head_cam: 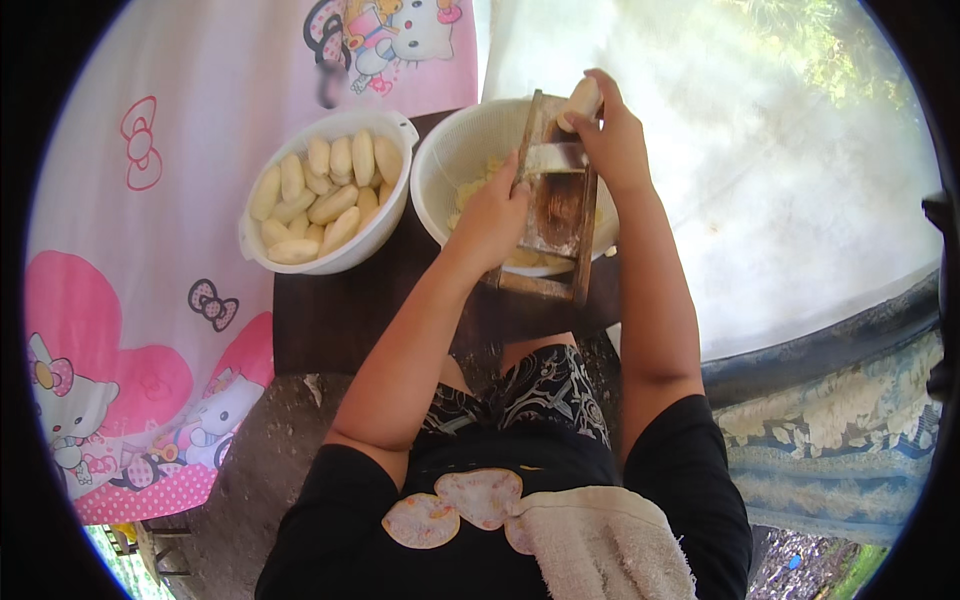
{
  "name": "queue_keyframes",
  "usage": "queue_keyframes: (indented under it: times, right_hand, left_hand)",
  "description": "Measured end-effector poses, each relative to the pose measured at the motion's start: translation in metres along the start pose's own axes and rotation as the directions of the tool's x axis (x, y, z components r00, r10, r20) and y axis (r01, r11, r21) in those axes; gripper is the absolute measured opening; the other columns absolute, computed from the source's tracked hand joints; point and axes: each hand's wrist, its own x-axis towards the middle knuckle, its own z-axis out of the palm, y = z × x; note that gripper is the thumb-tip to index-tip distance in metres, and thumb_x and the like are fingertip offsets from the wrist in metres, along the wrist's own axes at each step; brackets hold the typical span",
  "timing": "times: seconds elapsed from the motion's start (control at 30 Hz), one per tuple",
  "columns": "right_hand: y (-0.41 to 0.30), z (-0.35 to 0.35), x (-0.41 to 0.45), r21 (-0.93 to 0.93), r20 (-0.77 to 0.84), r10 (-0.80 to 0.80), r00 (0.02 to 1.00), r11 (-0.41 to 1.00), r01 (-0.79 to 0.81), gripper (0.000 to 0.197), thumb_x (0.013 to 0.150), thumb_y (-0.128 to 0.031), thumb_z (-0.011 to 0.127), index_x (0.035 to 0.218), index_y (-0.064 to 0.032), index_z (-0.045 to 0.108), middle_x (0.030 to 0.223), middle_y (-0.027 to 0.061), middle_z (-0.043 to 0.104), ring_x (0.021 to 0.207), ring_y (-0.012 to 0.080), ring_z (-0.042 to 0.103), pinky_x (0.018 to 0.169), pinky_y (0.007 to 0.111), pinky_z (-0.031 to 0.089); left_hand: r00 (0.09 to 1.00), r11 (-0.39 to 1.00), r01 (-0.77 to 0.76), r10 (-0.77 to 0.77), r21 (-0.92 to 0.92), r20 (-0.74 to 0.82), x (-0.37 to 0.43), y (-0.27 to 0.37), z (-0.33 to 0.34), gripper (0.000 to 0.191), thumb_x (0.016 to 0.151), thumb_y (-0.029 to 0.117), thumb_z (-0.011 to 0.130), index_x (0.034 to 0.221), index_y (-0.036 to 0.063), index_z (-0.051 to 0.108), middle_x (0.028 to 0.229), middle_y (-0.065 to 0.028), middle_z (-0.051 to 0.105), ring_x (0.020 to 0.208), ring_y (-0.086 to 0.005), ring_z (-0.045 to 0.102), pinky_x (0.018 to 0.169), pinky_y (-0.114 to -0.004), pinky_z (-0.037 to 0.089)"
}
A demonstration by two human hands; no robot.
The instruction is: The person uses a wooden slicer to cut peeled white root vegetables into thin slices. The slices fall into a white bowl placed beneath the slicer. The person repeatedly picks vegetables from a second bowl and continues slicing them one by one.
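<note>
A wooden slicer board with a metal blade (pixel 559 158) lies tilted over a white plastic colander (pixel 435 165), which has pale yellow slices (pixel 472 189) in it. My left hand (pixel 491 217) grips the slicer's left side rail. At the slicer's upper end, my right hand (pixel 615 139) holds a peeled banana (pixel 580 103) between thumb and fingers, above the blade. To the left, a second white plastic colander (pixel 341 259) is full of whole peeled bananas (pixel 332 204). Whether the held banana touches the board cannot be told.
Both colanders stand on a dark table (pixel 322 322). A pink and white printed curtain (pixel 165 247) hangs at the left. A pale sheet (pixel 765 225) spans the right, with a dark tube (pixel 817 330) along its lower edge. A beige towel (pixel 607 540) lies against my shirt.
</note>
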Motion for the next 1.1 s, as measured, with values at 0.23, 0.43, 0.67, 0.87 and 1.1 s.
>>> queue_keyframes:
  times: [0.23,0.43,0.67,0.87,1.1]
  right_hand:
    - [-0.027,-0.032,-0.108,0.012,0.134,-0.060,0.989,0.998,0.059,0.058,0.078,-0.001,0.067,0.133,-0.0070,0.049,0.120,0.0175,0.062,0.109,0.0372,0.061,0.090,0.045,0.048]
    - [0.002,0.002,-0.010,-0.036,-0.009,-0.018,1.000,0.999,0.017,0.048,0.082,-0.010,0.066,0.128,-0.0094,0.050,0.091,0.0210,0.068,0.083,0.0368,0.068,0.077,0.045,0.051]
    - [-0.020,-0.021,-0.083,-0.039,0.061,-0.202,0.978,0.978,0.204,0.066,0.077,-0.001,0.071,0.137,-0.0107,0.046,0.114,0.0191,0.066,0.108,0.0367,0.064,0.092,0.040,0.050]
    - [-0.005,-0.005,-0.046,0.042,-0.019,-0.077,0.997,0.996,0.077,0.051,0.080,-0.007,0.068,0.128,-0.0104,0.052,0.090,0.0185,0.068,0.085,0.0347,0.068,0.087,0.045,0.048]
    - [-0.005,-0.011,-0.048,0.020,-0.004,-0.093,0.996,0.995,0.093,0.050,0.079,-0.006,0.068,0.127,-0.0088,0.053,0.098,0.0187,0.069,0.094,0.0360,0.067,0.088,0.041,0.050]
  left_hand:
    - [0.998,0.999,-0.030,0.032,0.027,-0.056,-0.002,0.000,0.003,0.057,0.096,0.022,0.044,0.147,-0.0002,0.034,0.128,-0.0331,0.053,0.121,-0.0430,0.052,0.104,-0.042,0.039]
    - [1.000,0.999,0.015,-0.015,-0.036,-0.001,-0.002,0.000,0.001,0.057,0.096,0.022,0.045,0.147,-0.0011,0.034,0.126,-0.0334,0.054,0.120,-0.0425,0.053,0.103,-0.042,0.039]
    - [0.997,0.999,-0.049,0.049,0.007,-0.067,-0.006,0.004,0.002,0.056,0.096,0.022,0.044,0.146,-0.0021,0.034,0.126,-0.0332,0.054,0.119,-0.0429,0.054,0.102,-0.043,0.040]
    - [1.000,1.000,-0.003,0.003,-0.027,-0.007,-0.001,-0.002,0.002,0.056,0.096,0.021,0.044,0.145,-0.0029,0.035,0.126,-0.0339,0.054,0.120,-0.0433,0.053,0.103,-0.042,0.039]
    - [0.999,1.000,-0.011,0.011,0.014,-0.049,-0.006,0.007,-0.001,0.056,0.096,0.022,0.045,0.145,-0.0024,0.035,0.126,-0.0344,0.054,0.119,-0.0434,0.053,0.103,-0.042,0.039]
